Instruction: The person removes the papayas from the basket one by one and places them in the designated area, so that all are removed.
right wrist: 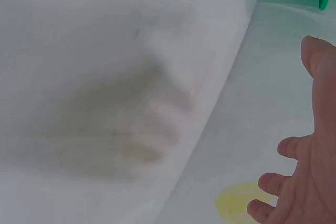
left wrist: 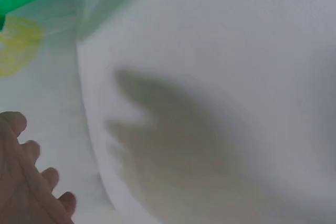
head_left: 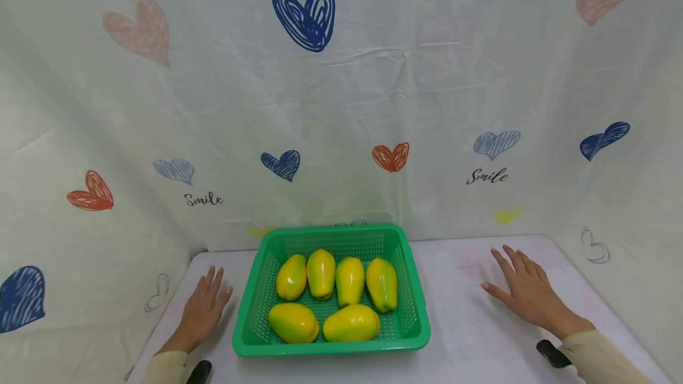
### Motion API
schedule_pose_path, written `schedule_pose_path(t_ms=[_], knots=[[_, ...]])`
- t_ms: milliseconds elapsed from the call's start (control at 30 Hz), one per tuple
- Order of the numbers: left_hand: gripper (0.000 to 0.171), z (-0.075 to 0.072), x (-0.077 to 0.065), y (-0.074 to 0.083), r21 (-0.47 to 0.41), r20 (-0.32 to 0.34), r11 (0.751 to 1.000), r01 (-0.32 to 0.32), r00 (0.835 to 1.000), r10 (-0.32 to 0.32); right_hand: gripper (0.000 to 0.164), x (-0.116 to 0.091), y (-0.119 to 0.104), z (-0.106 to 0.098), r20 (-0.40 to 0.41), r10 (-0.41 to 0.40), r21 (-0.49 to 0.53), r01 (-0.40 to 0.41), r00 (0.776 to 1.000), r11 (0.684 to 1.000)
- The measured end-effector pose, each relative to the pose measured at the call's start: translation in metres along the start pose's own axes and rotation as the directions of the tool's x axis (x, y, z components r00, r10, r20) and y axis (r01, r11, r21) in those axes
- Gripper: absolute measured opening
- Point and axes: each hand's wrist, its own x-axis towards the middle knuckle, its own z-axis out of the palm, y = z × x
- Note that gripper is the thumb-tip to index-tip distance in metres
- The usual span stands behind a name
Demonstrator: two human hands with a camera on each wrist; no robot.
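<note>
We have both hands flat on the white tabletop [head_left: 469,336], fingers straight and spread, holding nothing. The left hand [head_left: 203,310] rests just beside the left wall of the green basket [head_left: 251,313]; the right hand [head_left: 525,292] lies well apart from the basket's right wall. The basket sits between the hands, near the cloth backdrop [head_left: 341,105], and holds six yellow papayas [head_left: 320,272]: four standing side by side in the back row, two lying across the front.

Risks we judge from this layout:

- The fruits are smooth, rounded and touching one another. A loose grip on one may let it slip or disturb its neighbours.
- The back-row fruits lean together; removing one may tip the rest.
- The basket looks light. A sideways pull on a fruit may slide it across the tabletop.
- The wrist views show only blurred cloth and fingers, so close checks are limited.
</note>
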Motion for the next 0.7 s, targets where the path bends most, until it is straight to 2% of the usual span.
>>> schedule_pose_path(t_ms=[100,200,300,467,533,700], knots=[[0.071,-0.002,0.001,0.008,-0.049,-0.001,0.999,-0.022,1.0,0.022,0.088,0.006,-0.009,-0.004,-0.001,-0.023,-0.001,0.023,1.0,1.0],[0.07,-0.007,0.002,0.02,-0.155,0.04,0.988,-0.009,0.999,0.015,0.089,0.011,-0.018,-0.006,0.002,-0.035,0.009,0.035,0.999,0.999],[0.073,-0.014,0.002,0.032,-0.267,0.117,0.962,0.05,0.993,-0.019,0.089,0.015,-0.027,-0.008,0.004,-0.059,0.022,0.059,0.998,0.998],[0.078,-0.024,0.001,0.046,-0.369,0.247,0.915,0.162,0.966,-0.072,0.088,0.024,-0.044,-0.014,0.006,-0.117,0.02,0.116,0.993,0.993],[0.078,-0.027,0.001,0.05,-0.401,0.272,0.897,0.183,0.959,-0.074,0.087,0.026,-0.051,-0.017,-0.002,-0.142,0.019,0.142,0.99,0.99],[0.076,-0.028,0.0,0.052,-0.474,0.289,0.859,0.191,0.956,-0.053,0.084,0.034,-0.067,-0.024,-0.033,-0.215,0.01,0.216,0.976,0.976]])
